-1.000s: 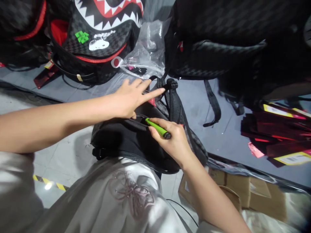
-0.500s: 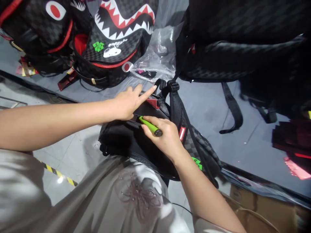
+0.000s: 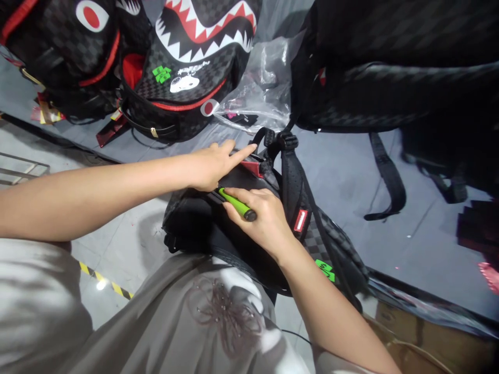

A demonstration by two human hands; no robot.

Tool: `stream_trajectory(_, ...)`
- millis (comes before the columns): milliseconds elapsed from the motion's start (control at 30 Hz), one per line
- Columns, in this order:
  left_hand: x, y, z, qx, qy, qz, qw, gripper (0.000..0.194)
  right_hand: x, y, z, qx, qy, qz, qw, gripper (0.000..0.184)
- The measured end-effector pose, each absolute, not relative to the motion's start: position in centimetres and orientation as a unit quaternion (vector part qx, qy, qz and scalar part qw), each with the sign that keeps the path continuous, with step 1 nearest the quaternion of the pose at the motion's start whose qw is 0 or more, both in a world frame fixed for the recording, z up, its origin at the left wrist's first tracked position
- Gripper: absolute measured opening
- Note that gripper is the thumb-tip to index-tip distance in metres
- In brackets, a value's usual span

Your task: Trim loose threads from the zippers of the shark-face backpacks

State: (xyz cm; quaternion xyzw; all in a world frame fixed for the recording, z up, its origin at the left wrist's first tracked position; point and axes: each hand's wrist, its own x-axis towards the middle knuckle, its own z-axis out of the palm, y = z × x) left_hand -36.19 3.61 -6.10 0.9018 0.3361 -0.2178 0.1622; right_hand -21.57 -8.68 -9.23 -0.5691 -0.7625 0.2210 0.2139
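While the left hand (image 3: 212, 165), fingers spread, lies over the far part of the backpack (image 3: 230, 246), the right hand (image 3: 267, 218) pinches the green-handled tool (image 3: 235, 204) above the backpack's middle, its long axis slanting toward the left hand.

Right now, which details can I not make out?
Head view, all:
Tip of green tool: too small, dark, beside left hand.
Palm of right hand: covered by its back.
Words on red label: too small.
Upper-right black bag: cut off by top and right edges.
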Motion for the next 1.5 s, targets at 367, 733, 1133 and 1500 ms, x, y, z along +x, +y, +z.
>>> stream_trajectory(367,-36.2,3.5,-6.4,0.901,0.34,-0.208,0.168,0.113,-21.8,-8.6,-9.4,-0.564,-0.774,0.183,0.223,0.023)
stream_trajectory(733,-36.3,3.6,-6.8,0.904,0.339,-0.197,0.169,0.112,-22.0,-8.2,-8.7,-0.574,-0.776,0.18,0.189,0.023)
stream_trajectory(1133,-36.5,3.6,-6.9,0.907,0.335,-0.177,0.184,0.109,-22.1,-8.1,-8.6,-0.568,-0.78,0.176,0.192,0.022)
stream_trajectory(1500,-36.5,3.7,-7.1,0.904,0.336,-0.179,0.193,0.11,-21.9,-8.2,-8.1,-0.56,-0.791,0.17,0.177,0.021)
